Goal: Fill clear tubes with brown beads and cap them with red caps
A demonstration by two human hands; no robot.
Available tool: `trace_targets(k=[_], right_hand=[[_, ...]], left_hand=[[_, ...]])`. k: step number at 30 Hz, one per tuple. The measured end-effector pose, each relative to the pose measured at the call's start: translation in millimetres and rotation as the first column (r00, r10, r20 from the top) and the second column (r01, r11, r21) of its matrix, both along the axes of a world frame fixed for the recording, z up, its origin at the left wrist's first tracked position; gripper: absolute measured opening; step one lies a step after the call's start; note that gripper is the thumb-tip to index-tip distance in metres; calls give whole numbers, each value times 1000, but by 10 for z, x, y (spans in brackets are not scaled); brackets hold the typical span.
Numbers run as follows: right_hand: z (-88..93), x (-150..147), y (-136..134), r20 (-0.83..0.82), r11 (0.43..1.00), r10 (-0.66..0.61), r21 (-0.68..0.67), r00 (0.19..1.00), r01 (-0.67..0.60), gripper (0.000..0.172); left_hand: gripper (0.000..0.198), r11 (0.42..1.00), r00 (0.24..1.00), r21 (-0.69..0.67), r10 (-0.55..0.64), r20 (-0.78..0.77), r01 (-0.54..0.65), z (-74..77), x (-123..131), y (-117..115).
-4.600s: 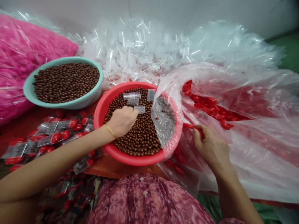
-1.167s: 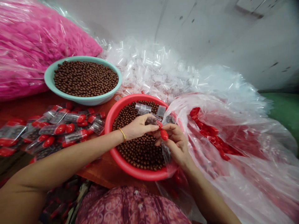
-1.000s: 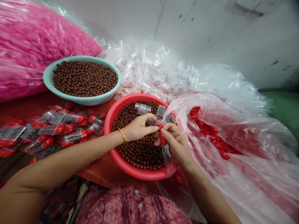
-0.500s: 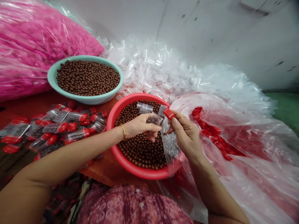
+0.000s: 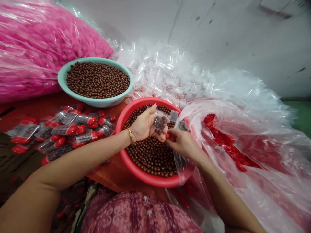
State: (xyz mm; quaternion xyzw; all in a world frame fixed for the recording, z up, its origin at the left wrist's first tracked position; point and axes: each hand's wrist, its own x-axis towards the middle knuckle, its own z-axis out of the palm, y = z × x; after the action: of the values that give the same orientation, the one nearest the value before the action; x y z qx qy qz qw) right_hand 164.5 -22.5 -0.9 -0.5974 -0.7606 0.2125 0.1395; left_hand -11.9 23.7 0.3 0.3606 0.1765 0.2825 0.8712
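Note:
Over the red basin point(image 5: 126, 158) of small brown balls point(image 5: 148, 153), my left hand point(image 5: 145, 124) is turned palm up. It holds a small clear tube point(image 5: 160, 122) filled with brown balls between thumb and fingers. My right hand point(image 5: 181, 142) is closed just to its right, almost touching it, and pinches a small red cap point(image 5: 168, 136) at the fingertips. A few empty clear tubes point(image 5: 173, 115) lie on the balls at the basin's far side.
A teal basin point(image 5: 63, 77) of brown balls stands at the back left. Filled tubes with red caps point(image 5: 70, 129) lie in a heap left of the red basin. A clear bag of red caps point(image 5: 230, 149) spreads to the right, clear tubes point(image 5: 170, 74) behind, a pink-filled bag point(image 5: 36, 48) far left.
My left hand has turned palm up, showing the filled tube. My right hand has dropped from its raised position and brought the red cap down beside the left fingers.

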Motion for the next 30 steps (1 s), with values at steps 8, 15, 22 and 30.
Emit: trace_targets(k=[8,15,22,30], right_hand=[[-147,-182,-79,479,963,269,-108,835,-248,9],[-24,90,86,-249,997,-81,-10,965,82,28],[438,-54,211,-571,998,-61,-29,819,54,29],[525,-155,230,-531,987,110,-38,840,-153,34]], left_hand=[[67,997,999,70,31,-33,-29,-2,7,-22],[63,996,997,85,43,-59,-38,-40,24,-18],[61,993,982,112,-5,-188,26,-59,61,-54],[63,981,971,192,9,-239,39,-97,87,-76]])
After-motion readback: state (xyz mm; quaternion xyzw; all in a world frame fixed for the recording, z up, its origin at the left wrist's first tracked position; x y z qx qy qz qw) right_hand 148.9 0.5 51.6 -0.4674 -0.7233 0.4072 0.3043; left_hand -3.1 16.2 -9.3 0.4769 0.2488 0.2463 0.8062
